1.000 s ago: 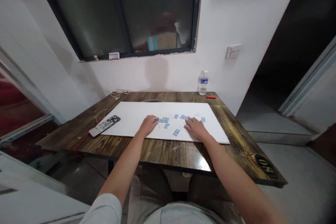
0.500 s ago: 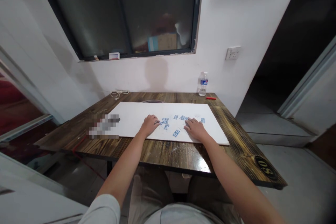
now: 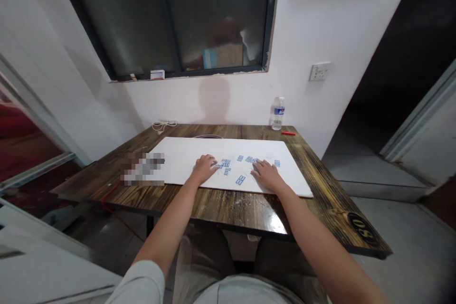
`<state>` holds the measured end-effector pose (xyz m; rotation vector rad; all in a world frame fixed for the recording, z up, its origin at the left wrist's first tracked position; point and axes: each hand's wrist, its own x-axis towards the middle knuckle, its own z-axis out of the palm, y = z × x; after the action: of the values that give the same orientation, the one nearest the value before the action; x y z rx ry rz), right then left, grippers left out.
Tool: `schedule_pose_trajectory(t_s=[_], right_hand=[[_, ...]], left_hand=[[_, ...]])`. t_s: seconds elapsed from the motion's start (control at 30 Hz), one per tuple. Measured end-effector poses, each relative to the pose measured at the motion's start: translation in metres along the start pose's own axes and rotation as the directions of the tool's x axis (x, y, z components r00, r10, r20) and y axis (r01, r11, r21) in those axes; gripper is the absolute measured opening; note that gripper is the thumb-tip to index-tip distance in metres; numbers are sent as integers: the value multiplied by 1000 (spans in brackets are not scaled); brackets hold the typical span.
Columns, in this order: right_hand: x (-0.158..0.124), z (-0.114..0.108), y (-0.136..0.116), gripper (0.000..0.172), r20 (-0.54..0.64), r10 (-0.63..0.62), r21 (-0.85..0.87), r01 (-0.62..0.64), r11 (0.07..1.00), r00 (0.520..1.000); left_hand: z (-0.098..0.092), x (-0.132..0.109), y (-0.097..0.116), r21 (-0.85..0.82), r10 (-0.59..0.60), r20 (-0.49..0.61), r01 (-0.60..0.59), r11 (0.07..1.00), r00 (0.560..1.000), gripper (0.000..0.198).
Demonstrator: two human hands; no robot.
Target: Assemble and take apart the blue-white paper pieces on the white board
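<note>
Several small blue-outlined pieces lie on a white board (image 3: pixel 185 149); whether they are loose or flat is too small to tell. My left hand (image 3: pixel 204 169) rests on the board, thumb and fingers bent around the left end of a blue-outlined piece (image 3: pixel 219 166). Right beside it is a cluster of similar pieces (image 3: pixel 225 163). My right hand (image 3: pixel 266 175) lies palm down with its fingers spread, its fingertips close to another group of pieces (image 3: pixel 249 159). A separate piece (image 3: pixel 240 180) sits between the hands, nearer the front edge.
The board lies on a dark wooden table (image 3: pixel 228 209). A water bottle (image 3: pixel 278 114) and a red pen (image 3: pixel 288 133) are at the back right, a white cable (image 3: pixel 164 126) at the back left. A blurred-out item (image 3: pixel 144 168) covers the board's left end.
The view has shifted slightly. The piece at my left fingertips seems to have moved a little toward the cluster beside it. My right hand stays where it was.
</note>
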<state>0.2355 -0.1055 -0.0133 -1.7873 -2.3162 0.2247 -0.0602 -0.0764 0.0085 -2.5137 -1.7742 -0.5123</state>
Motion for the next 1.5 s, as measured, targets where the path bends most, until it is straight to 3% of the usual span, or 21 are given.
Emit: schedule_pose_trajectory(t_s=[0.3,0.5,0.7,0.8,0.97,1.17,1.3,1.5], right_hand=[[-1,-1,-1,49,9,8,-11,-8,1000,1000],[-1,-2,-1,48,12,8,-14,-8,1000,1000],[-1,0,0,49,-3,1,-14,-1,1000,1000],[0,1,0,49,3,2,-23,-1,1000,1000],[-1,0,0,49,5,2,-2,-2,1000,1000],[0,0,0,49,7,7,-5,-7,1000,1000],[1,1,0,49,5,2,-13,-2,1000,1000],[-1,2,0,46,-17,5,-8,-6,1000,1000]], left_hand=[[-1,2,3,-85,-67,-14,65,994,998,14],[-2,3,3,-224,-90,-124,61,973,988,8],[3,9,-10,-560,-368,-193,205,803,910,15],[3,10,-19,-616,-461,-192,259,744,866,19],[6,10,-25,-592,-501,-173,318,741,848,17],[11,11,-30,-590,-519,-184,329,738,835,34],[7,6,-30,-472,-510,-145,393,789,848,29],[-1,-1,-18,-229,-421,-156,381,896,894,29]])
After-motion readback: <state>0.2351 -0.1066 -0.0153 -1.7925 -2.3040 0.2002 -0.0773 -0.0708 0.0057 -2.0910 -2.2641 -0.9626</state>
